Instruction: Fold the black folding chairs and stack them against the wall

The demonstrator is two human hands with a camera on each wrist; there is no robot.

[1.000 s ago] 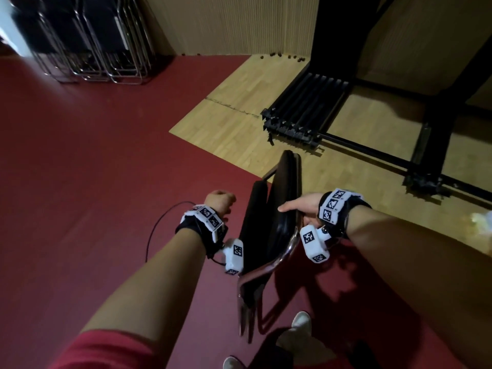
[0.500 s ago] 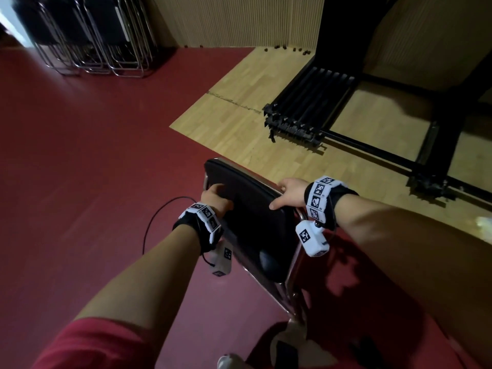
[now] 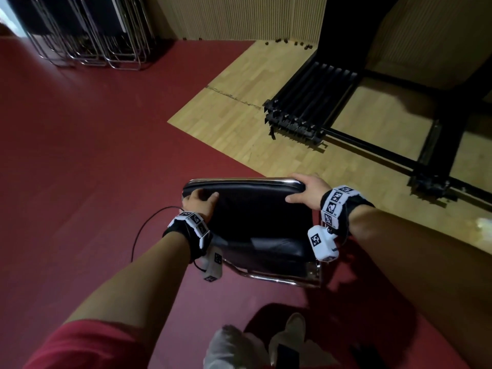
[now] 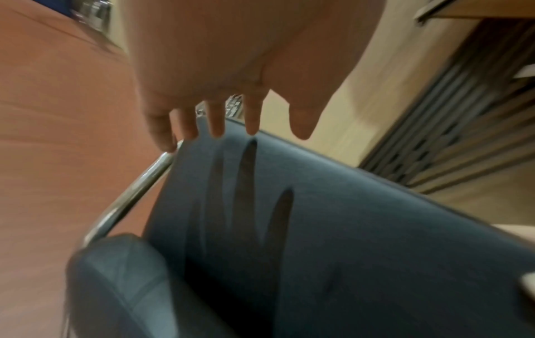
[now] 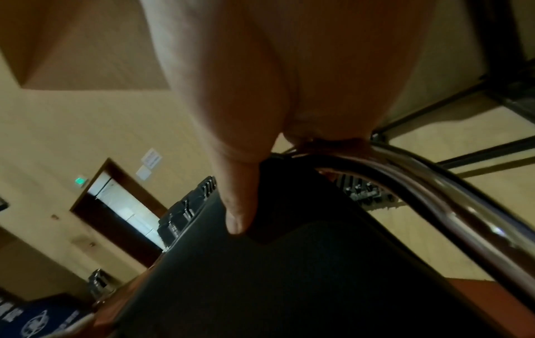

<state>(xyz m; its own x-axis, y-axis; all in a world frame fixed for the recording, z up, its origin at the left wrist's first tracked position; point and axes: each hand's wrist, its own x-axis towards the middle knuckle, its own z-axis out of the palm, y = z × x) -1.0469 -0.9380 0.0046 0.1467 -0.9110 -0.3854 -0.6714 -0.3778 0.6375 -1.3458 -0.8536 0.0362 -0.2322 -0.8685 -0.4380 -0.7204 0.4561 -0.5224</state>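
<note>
A black folding chair (image 3: 253, 211) with a chrome tube frame (image 3: 239, 180) stands in front of me on the red floor, its padded backrest facing me and the seat pad (image 3: 277, 249) below. My left hand (image 3: 198, 202) lies on the backrest's top left corner. In the left wrist view its fingers (image 4: 217, 119) are straight and spread on the pad (image 4: 333, 228), the little finger against the tube. My right hand (image 3: 306, 190) grips the top right corner, thumb (image 5: 237, 205) on the pad and the other fingers over the chrome rail (image 5: 434, 194).
Several folded black chairs (image 3: 87, 30) lean at the wall, far left. A black metal rack (image 3: 306, 105) and frame lie on the wooden floor panel (image 3: 239, 83) ahead to the right. A thin cable (image 3: 138, 235) loops on the red floor by my left wrist.
The chair has turned from edge-on to facing me. My left hand, free a second ago, has come onto the backrest's left corner; my right hand has shifted to the top right corner.
</note>
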